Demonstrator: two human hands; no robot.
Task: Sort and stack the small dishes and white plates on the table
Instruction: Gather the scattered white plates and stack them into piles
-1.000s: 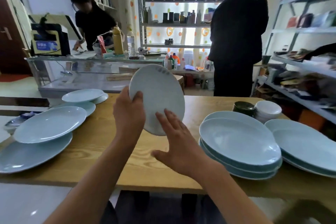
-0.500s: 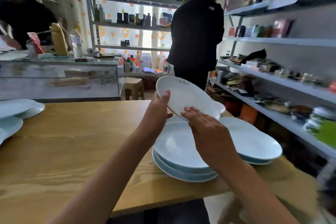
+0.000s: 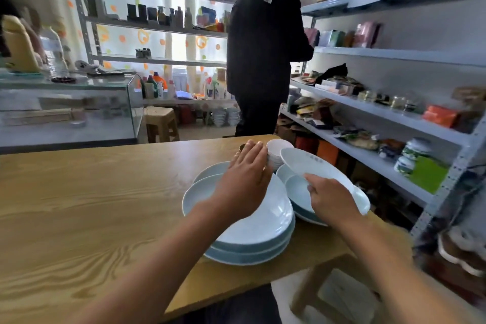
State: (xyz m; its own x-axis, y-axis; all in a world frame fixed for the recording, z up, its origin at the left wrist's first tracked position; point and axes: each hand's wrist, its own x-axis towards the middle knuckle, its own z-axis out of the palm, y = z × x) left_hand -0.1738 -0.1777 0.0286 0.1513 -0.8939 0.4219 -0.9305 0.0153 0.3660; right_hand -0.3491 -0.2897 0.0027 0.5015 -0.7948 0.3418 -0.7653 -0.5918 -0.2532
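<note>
A pale blue plate (image 3: pixel 302 162) is tilted in the air above a low pile of plates (image 3: pixel 297 189). Beside it sits a taller stack of large oval plates (image 3: pixel 252 234); small white dishes (image 3: pixel 278 146) are stacked behind.

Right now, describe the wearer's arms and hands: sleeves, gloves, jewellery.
Both forearms are bare, no sleeves in view. The left hand and right hand wear no gloves, and no watch or bracelet shows at either wrist. Rings are too blurred to rule out.
</note>
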